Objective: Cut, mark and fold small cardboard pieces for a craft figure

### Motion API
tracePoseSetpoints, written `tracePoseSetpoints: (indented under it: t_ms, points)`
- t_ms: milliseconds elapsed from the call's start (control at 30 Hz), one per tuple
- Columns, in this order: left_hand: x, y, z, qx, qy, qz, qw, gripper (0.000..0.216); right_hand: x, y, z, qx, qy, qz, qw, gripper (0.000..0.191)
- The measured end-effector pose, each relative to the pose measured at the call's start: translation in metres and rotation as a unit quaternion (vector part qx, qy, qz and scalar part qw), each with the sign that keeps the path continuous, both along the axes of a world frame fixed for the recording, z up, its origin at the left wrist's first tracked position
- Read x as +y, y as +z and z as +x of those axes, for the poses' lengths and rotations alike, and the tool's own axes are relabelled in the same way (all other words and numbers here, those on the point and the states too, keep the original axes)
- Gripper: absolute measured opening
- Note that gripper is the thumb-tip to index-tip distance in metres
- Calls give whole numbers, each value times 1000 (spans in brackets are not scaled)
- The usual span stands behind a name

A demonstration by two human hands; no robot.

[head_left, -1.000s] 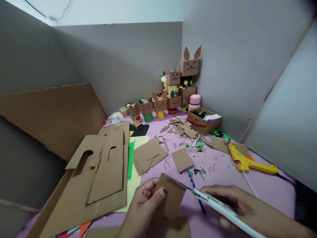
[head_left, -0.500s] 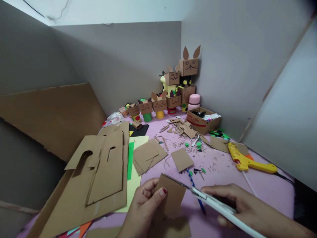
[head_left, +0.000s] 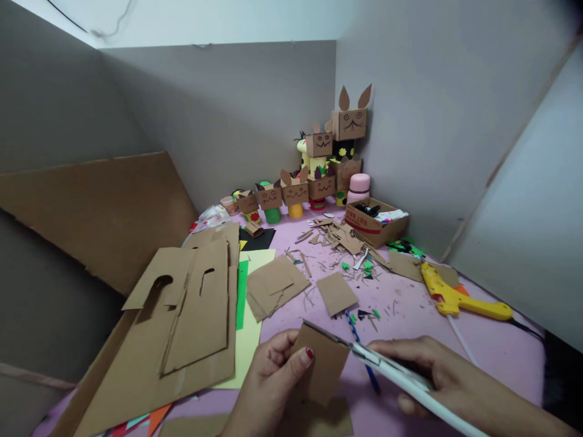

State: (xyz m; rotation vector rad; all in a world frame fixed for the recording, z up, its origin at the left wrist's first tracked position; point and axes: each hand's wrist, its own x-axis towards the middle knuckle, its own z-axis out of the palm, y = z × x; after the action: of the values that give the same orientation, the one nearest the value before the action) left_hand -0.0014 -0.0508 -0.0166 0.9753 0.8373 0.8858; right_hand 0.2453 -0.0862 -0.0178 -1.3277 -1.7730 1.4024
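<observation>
Between the thumb and fingers of my left hand (head_left: 277, 379) is a small piece of cardboard (head_left: 325, 364), held up over the table. My right hand (head_left: 426, 370) grips white-handled scissors (head_left: 392, 373), whose blades lie along the top edge of that piece. Whether the blades are fully closed is hard to make out. Beneath the scissors a blue patterned pencil (head_left: 353, 331) rests on the table. A square cardboard piece (head_left: 336, 293) lies just beyond my hands, with larger flat pieces (head_left: 276, 285) to its left.
Large cardboard sheets (head_left: 200, 328) cover the left side. A yellow glue gun (head_left: 464, 300) lies at right. Cardboard scraps (head_left: 339, 233) are strewn before an open box (head_left: 378, 221). Box-headed animal figures (head_left: 296, 194) and a pink bottle (head_left: 359, 187) stand at the back.
The cardboard piece in my left hand has shifted slightly right, its edge now deeper between the scissor blades. The whole view has moved a little; the things on the table look unmoved.
</observation>
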Motion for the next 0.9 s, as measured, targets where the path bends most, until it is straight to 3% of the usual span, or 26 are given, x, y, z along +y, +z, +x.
tracePoseSetpoints:
  t_ms: [200,367,433,533,600,733,833,900]
  points:
    - [2,-4,-2,-7,2,6,1000,21,1,-7,-4,21,3,7,1000,45]
    - [6,-8,-4,-30,27,-14,999,20,10,-8,4,-33,-102,87,990,48]
    - [7,-8,-4,-41,38,-16,998,20,15,-11,12,-131,-156,144,968,45]
    - [9,-7,-4,-51,72,-14,996,20,22,-24,25,-305,-208,197,908,46]
    - [10,-6,-3,-59,100,-11,993,22,24,-34,31,-375,-209,214,877,47]
    - [14,-5,-2,-80,143,-10,986,26,25,-44,38,-420,-172,260,852,41]
    - [16,-7,0,-89,153,-12,984,28,25,-32,27,-396,-187,285,853,33]
    - [16,-10,3,-96,164,-20,982,29,25,-17,7,-305,-186,288,889,32]
